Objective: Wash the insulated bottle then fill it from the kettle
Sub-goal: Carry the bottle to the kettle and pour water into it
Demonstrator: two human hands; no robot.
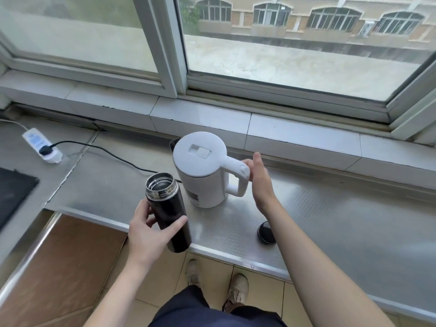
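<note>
We are holding the insulated bottle [168, 210] in our left hand [147, 234], thumb across its front and fingers curling round the far side, so the hand is grasping it firmly near its lower half. The black bottle is tilting with its open steel mouth up and away from us, uncapped, and it is hanging over the near edge of the metal counter [330, 220], just to the left of the kettle [203, 171] and slightly nearer to us.

Our right hand [259, 182] is reaching toward the kettle's handle [238, 178] from the right. Its fingers are lying straight and relaxed, released, with the palm facing the handle; we are seeing fingertips just behind the top of the handle, but we cannot tell whether they are touching it. The white kettle is standing upright on the counter with its lid closed and its spout pointing left and away.

The bottle's black cap [267, 233] is lying on the counter near the front edge, to the right of the kettle and under our right forearm, well apart from the bottle.

A black cord [113, 153] is running from behind the kettle leftward to a white power strip [41, 146] at the far left. Behind the counter a tiled sill [295, 131] is running beneath the window [283, 55]. Below, our shoes [237, 292] are standing on a tiled floor.
</note>
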